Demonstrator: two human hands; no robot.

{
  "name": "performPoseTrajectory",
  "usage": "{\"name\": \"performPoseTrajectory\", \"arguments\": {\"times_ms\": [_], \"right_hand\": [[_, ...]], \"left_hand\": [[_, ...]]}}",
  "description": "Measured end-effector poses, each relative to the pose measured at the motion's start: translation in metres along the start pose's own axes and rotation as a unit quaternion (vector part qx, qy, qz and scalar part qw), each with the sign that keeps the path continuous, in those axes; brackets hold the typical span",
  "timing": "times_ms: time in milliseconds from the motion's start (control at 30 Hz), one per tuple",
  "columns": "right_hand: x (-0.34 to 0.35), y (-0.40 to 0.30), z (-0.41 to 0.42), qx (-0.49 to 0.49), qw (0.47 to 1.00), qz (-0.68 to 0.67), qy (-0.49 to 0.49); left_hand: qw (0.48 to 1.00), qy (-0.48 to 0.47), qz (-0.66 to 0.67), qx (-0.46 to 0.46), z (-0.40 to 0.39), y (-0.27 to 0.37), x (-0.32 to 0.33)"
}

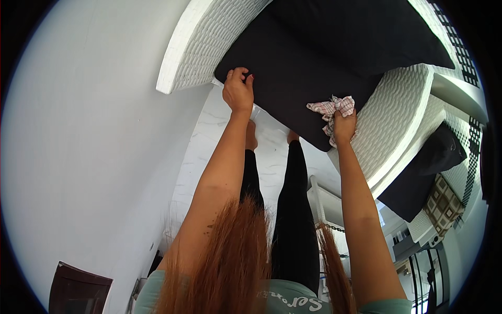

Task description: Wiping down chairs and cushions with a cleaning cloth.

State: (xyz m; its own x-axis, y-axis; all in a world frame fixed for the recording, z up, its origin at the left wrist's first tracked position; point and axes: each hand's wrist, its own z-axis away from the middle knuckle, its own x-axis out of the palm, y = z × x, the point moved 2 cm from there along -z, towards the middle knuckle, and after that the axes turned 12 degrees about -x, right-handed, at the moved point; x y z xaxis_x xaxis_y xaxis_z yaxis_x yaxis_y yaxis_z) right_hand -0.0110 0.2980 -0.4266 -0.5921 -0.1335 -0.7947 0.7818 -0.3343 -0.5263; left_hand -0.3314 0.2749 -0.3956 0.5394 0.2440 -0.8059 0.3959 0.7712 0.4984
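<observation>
My right hand (345,126) grips a crumpled checked cloth (331,108), pale with pink and dark lines. It is over the right front part of a black seat cushion (290,90), beside the inner side of the white woven armrest (400,114). At the cushion's left front corner is my left hand (238,89), fingers loosely curled and apart, holding nothing. Whether its fingertips press on the cushion cannot be told. The cushion lies in a white woven armchair, with a black back cushion (364,35) behind it.
The chair's left armrest (208,43) stands close to a pale wall (98,117). To the right is another white woven seat with a black cushion (415,172) and a brown checked pillow (443,200). White marbled tiles (219,137) cover the floor. A dark framed object (80,288) is at lower left.
</observation>
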Motion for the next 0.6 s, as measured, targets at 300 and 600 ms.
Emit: {"name": "performPoseTrajectory", "arguments": {"times_ms": [300,600], "right_hand": [[-0.003,0.001,0.003,-0.001,1.0,0.026,0.007],[-0.004,-0.021,0.009,-0.004,0.999,0.044,0.021]], "left_hand": [[0.943,-0.248,-0.203,-0.084,0.061,-0.05,-0.029],[0.982,-0.137,-0.015,0.126,0.013,0.02,-0.033]]}}
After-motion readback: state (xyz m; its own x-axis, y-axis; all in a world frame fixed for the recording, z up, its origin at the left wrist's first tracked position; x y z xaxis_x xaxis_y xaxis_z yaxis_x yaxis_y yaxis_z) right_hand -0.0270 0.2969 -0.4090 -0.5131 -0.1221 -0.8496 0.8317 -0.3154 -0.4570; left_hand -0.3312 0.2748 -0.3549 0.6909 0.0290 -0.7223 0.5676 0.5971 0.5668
